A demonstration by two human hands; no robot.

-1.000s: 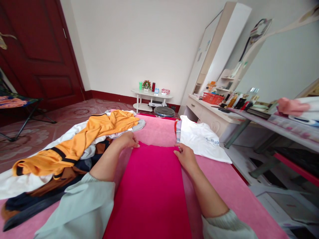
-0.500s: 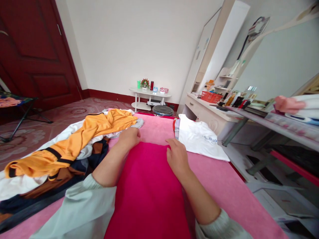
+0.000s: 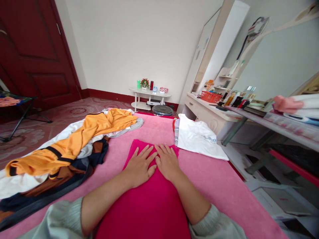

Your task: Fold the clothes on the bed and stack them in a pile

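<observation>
A bright magenta piece of cloth (image 3: 147,205) lies lengthwise in front of me on a pink bed cover (image 3: 214,186); its near end runs out of the picture. My left hand (image 3: 142,166) rests flat on the cloth near its far end, fingers spread. Beside it my right hand (image 3: 167,161) also presses flat on the cloth, with its fingers stretched forward. The two hands nearly touch at the fingertips. Whether the cloth is a garment I cannot tell.
To the left is a loose heap of clothes with an orange garment (image 3: 94,129) on top. At the right edge lies a folded white T-shirt (image 3: 199,137). Beyond stand a low white table (image 3: 149,91), a dressing table (image 3: 206,108) and a grey-topped table (image 3: 256,121).
Both hands have come from the cloth's far corners inward to its middle. Their fingers, curled at the edge before, now lie flat and spread on it.
</observation>
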